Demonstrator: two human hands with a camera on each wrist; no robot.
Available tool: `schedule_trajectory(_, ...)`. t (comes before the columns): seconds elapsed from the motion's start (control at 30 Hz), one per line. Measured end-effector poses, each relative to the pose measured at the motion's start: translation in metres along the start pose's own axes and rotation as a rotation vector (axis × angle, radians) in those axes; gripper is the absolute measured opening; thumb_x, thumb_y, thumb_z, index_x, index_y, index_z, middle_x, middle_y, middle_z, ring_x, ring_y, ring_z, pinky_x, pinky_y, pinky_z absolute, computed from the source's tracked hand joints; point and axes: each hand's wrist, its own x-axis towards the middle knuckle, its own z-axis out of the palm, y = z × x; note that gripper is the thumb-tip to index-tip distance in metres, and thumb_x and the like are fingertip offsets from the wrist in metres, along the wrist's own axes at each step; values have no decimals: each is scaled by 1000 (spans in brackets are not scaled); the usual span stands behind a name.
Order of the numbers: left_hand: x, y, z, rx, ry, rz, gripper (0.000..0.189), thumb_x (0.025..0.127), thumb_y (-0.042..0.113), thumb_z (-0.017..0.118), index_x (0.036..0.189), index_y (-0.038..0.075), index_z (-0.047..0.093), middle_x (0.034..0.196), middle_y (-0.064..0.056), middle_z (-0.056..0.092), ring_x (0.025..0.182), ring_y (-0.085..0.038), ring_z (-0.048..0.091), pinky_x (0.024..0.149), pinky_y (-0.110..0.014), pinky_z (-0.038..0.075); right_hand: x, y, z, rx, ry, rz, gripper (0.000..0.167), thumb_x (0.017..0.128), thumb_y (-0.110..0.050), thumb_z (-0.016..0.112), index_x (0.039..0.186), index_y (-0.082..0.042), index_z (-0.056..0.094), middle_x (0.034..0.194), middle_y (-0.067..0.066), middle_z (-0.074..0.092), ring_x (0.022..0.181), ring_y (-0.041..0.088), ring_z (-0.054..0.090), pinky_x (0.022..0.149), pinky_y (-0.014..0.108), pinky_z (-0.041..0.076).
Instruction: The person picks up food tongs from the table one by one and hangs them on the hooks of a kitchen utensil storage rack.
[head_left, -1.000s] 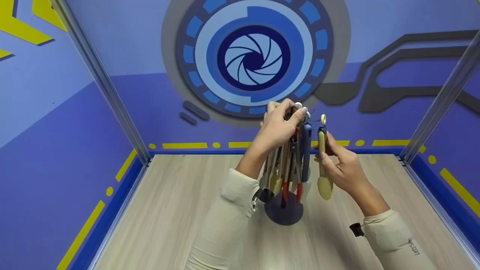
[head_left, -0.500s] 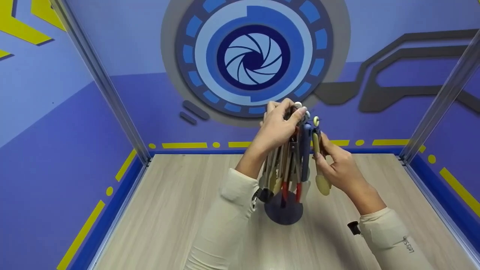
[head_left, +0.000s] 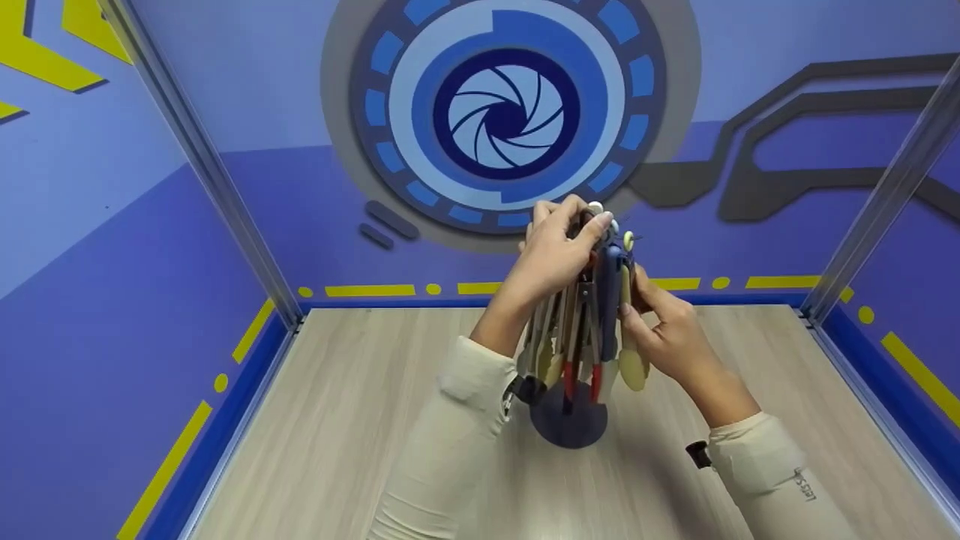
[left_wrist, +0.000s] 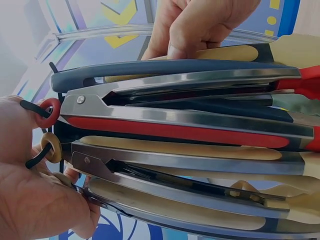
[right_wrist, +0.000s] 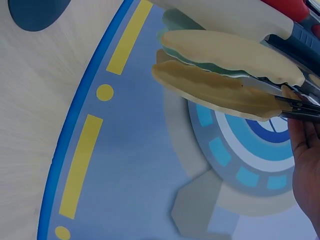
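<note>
A dark stand with a round base (head_left: 568, 426) carries several tongs hung by rings from hooks at its top. Around that top my left hand (head_left: 553, 244) is curled, thumb toward the right. My right hand (head_left: 671, 334) pinches a pair of yellow tongs (head_left: 634, 369) by the handles, upright against the stand's right side. Their ring sits beside a hook; whether it is on the hook I cannot tell. Blue tongs (head_left: 611, 307) hang just left of them. In the left wrist view, red tongs (left_wrist: 175, 127) and cream-handled tongs (left_wrist: 185, 150) hang by their rings.
The stand is on a wood-grain table (head_left: 375, 390). Behind it rises a blue and purple printed wall (head_left: 277, 217). Metal frame posts (head_left: 196, 157) border the space on both sides.
My right hand has moved left with the yellow tongs, bringing them from apart to close against the stand. My left hand keeps its place on the stand's top.
</note>
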Motion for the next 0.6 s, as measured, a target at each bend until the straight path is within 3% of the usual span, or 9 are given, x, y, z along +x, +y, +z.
schedule_trajectory(0.33, 0, -1, 1, 8, 10, -2, 29, 107, 56, 55, 112, 28, 61, 129, 0, 44, 123, -22, 44, 110, -52, 29, 0, -3, 5, -6, -19, 50, 59, 93, 3, 70, 151, -2, 57, 98, 13, 76, 83, 9, 68, 83, 5, 50)
schedule_trajectory(0.6, 0, 0, 2, 13, 24, 4, 29, 107, 55, 56, 112, 28, 62, 130, 0, 45, 122, -22, 44, 110, -51, 28, 3, -9, 1, -61, -63, 90, 59, 96, -5, 72, 153, -9, 56, 96, 12, 73, 83, 8, 65, 81, 4, 48)
